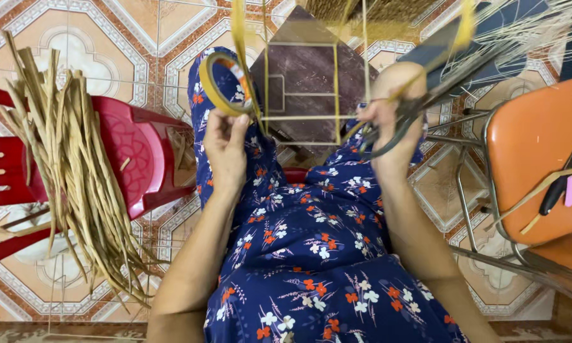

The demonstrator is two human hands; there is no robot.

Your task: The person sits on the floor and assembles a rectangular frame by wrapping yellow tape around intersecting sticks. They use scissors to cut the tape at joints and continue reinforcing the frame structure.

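Head view, left hand: the left hand (226,143) is raised over the lap, its fingers (235,124) curled and pinching the lower rim of a roll of yellow tape (226,82).
Head view, tape: the roll stands on edge just above those fingers; a yellow strip runs straight up from it to the top edge of the picture.
Head view, right hand: the right hand (387,121) has its fingers closed through the handles of a pair of dark scissors (425,105); whether the blades are open or closed I cannot tell.
Head view, scissors: the blades point up and away from the fingers, toward the upper right, and a yellow strip crosses them.
Head view, frame: a thin wire frame (302,95) wrapped in yellow stands between the 2 hands, close to the fingertips of both.
Head view, lap: a blue flowered dress (311,254) lies below both wrists.
Head view, far from the left fingers: a bundle of dried fibre strips (76,165) is draped over a red plastic chair (130,152).
Head view, beyond the right fingers: an orange chair (533,152) with a metal frame carries a dark tool and a pink slip.
Head view, floor: patterned tiles (108,44) under everything.
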